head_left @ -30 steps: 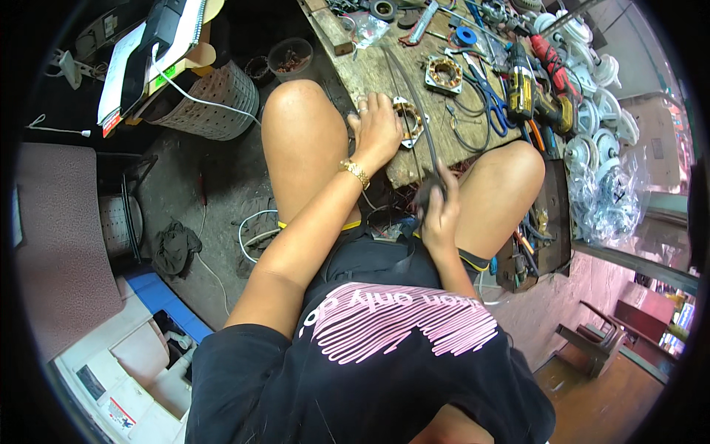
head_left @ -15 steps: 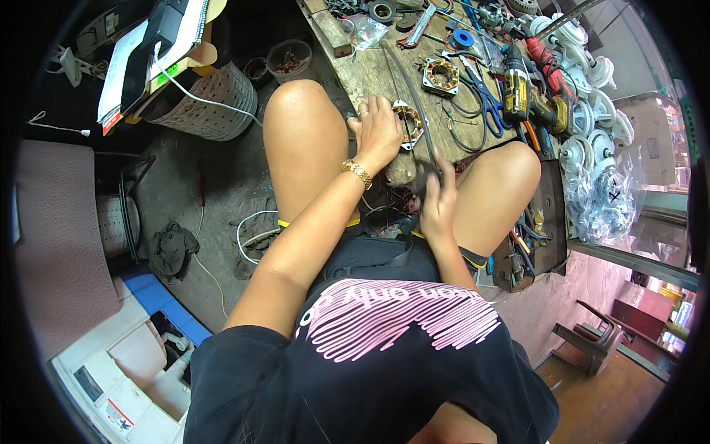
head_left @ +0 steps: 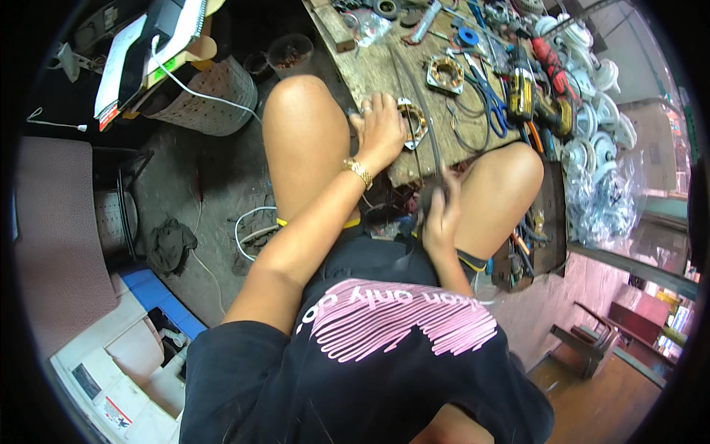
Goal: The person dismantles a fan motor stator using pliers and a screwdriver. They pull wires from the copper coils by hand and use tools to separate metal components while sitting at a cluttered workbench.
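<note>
My left hand [head_left: 381,132], with fingers together, presses a small motor stator [head_left: 420,124] with copper windings down on the worn wooden bench, near its front edge. My right hand [head_left: 444,213] is closed round the dark handle of a hacksaw, partly blurred. The saw's curved grey frame [head_left: 434,140] runs away from me over the bench. Its thin blade passes across the stator, next to my left fingertips. Beyond them on the bench lies a second stator [head_left: 437,74].
To the right are blue-handled scissors [head_left: 495,115], a yellow-black drill [head_left: 521,92], a red power tool [head_left: 547,59] and white plastic wheels [head_left: 580,122], some bagged. A wood block [head_left: 334,31] sits at the bench's left edge. A bucket [head_left: 290,59] stands on the floor.
My right hand has drawn the hacksaw slightly toward me. My left hand stays on the stator. The whole view has shifted a little.
</note>
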